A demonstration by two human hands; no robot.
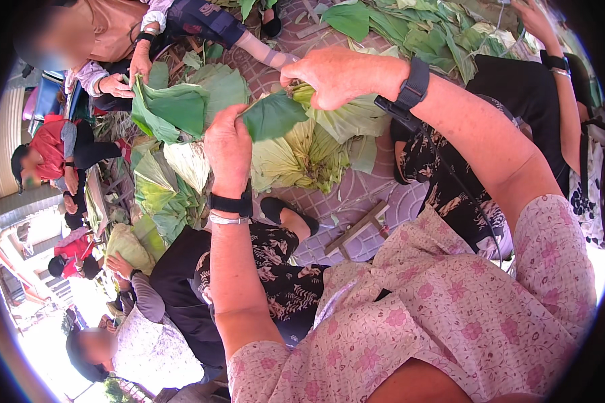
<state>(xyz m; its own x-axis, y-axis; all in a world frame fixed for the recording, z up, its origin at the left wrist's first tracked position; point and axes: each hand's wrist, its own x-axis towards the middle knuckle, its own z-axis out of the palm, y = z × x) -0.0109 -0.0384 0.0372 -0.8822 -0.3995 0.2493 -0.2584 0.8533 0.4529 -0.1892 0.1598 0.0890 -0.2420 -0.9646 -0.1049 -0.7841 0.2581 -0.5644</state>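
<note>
A dark green leaf (274,115) is stretched between my two hands, in front of me. My left hand (228,149) pinches its left end, fingers closed. The leaf's other end is in my right hand (339,72), whose fingers are curled over it; the fingertips are partly hidden. Below the leaf lie pale, yellowish-green pleated leaves (280,161) in a heap on the paving. Just left of my left hand are larger green leaves (178,107), with a co-worker's hand (116,86) at their edge.
Co-workers sit around the heap, at the far left, near left and right. More broad leaves (417,33) are piled at the back right. A small wooden frame (357,227) lies on the brick paving (316,248) near my feet. A black shoe (286,213) stands by the heap.
</note>
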